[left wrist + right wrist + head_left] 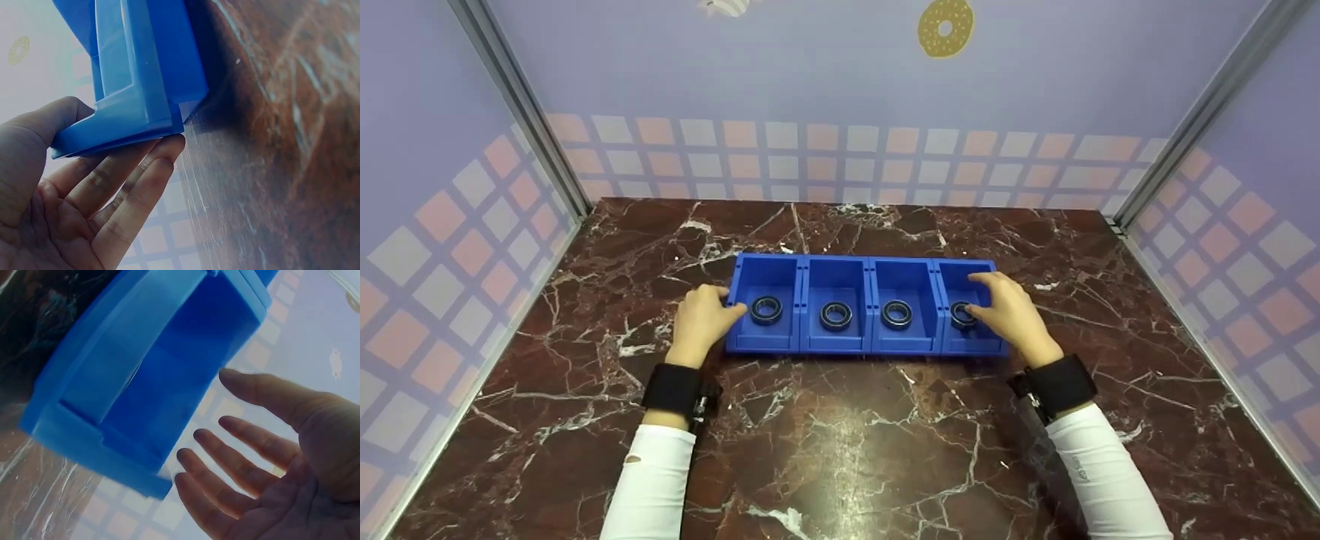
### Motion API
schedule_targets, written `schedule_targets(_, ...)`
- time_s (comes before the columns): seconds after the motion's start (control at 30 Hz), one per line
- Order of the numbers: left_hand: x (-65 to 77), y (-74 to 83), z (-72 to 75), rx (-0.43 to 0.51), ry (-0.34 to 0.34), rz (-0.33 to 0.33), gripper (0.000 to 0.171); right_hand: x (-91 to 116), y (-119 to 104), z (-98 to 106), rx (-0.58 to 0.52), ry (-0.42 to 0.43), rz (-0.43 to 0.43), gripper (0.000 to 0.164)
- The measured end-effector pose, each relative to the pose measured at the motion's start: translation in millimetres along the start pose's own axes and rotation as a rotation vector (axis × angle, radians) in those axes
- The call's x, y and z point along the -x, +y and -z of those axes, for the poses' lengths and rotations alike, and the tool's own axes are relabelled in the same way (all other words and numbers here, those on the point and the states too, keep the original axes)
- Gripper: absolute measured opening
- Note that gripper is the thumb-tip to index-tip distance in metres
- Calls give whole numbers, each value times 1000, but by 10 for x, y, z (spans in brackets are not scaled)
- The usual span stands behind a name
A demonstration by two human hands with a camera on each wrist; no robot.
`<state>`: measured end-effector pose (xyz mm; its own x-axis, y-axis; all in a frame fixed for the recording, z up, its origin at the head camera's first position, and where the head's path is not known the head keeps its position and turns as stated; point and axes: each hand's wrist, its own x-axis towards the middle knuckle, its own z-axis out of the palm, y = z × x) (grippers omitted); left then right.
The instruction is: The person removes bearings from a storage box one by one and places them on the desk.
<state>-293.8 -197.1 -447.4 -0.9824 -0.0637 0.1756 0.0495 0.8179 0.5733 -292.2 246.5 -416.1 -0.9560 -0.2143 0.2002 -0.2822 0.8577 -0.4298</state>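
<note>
A row of joined blue plastic bins sits on the table, each holding one ring-shaped bearing. One bearing lies in the leftmost bin, others in the middle bins. The rightmost bearing is partly covered by my right thumb in the head view. My left hand grips the row's left end, thumb over the rim and fingers against the outer wall. At the right end, my right hand is spread, its thumb and fingers close beside the bin wall.
The dark red marble table extends around the bins. A patterned back wall and two side walls with metal corner posts enclose it. Black straps with cameras are on both wrists.
</note>
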Motion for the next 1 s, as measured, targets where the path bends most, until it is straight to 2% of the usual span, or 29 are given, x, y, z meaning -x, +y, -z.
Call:
schedule_targets(0.13,-3,-1,-7,2,2,2,45,-40,-30,-16,18,-16,-3,48)
schedule_targets(0.5,0,2,-13,5,4,2,45,-151,-13,-139,95,-161,8,49)
schedule_targets(0.8,-2,-8,11,-2,1,7,46,-232,4,-253,155,-212,58,47)
schedule_targets(1.0,0,8,3,-2,10,1,45,-260,53,-298,149,-240,34,42)
